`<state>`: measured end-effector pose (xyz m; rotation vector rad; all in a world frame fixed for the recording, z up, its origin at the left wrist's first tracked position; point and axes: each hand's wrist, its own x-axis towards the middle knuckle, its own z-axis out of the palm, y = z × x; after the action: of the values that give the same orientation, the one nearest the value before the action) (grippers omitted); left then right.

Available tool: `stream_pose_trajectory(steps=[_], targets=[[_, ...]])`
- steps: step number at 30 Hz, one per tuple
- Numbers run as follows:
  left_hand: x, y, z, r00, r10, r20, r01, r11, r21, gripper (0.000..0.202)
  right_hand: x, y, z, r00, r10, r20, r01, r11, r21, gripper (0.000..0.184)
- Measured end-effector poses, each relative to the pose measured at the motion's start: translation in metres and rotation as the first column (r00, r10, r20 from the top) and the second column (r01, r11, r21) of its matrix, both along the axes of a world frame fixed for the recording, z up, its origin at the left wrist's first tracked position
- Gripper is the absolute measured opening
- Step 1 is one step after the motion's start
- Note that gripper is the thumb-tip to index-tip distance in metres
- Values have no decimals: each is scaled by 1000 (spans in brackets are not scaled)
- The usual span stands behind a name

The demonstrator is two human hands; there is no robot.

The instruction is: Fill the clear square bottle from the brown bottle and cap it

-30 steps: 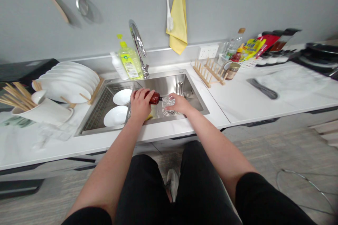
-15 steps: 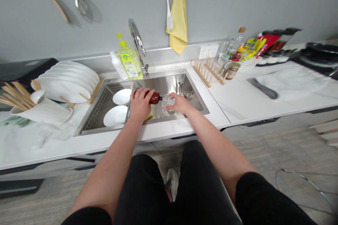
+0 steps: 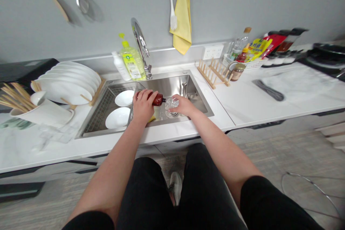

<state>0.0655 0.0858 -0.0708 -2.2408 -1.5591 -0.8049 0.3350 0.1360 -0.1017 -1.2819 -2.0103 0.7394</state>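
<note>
A pale grey wall is filled across the top of the frame, and a white wall socket is set into it right of centre. Below it, a white marble-patterned countertop is run across the view, with a grey lower cabinet front fitted beneath at the left. A grey wood-patterned floor is seen at lower right, where a thin looped wire is laid. Even indoor light is cast over the surfaces.

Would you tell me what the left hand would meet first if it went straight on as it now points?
Probably the stainless sink's back wall, though depth is hard to judge.
</note>
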Motion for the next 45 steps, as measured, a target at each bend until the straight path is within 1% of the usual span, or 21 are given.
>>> stream_pose_trajectory(steps=[7,17,23,27,31,35,45], targets=[[0,0,0,1000,9,-16,-9,1000,5,69,0,0,-1,1000,0,15,0,1000,-4,69],[0,0,-1,1000,1,-21,-1,1000,21,66,0,1,-2,1000,5,6,-5,1000,-10,69],[0,0,0,1000,13,-2,-13,1000,-15,63,0,0,0,1000,-1,19,2,1000,-21,69],[2,-1,2,1000,21,2,-21,999,-33,60,0,0,-2,999,31,20,-30,999,-30,68],[4,-2,3,999,43,19,-41,997,-72,62,-1,2,-7,998,59,-31,-59,998,-23,68],[4,0,1,994,70,83,-63,995,-83,66,-2,6,-11,992,61,-115,-65,998,-27,68],[-4,8,-5,978,16,207,6,994,-107,73,-1,12,-17,970,23,-243,-38,998,-58,77]])
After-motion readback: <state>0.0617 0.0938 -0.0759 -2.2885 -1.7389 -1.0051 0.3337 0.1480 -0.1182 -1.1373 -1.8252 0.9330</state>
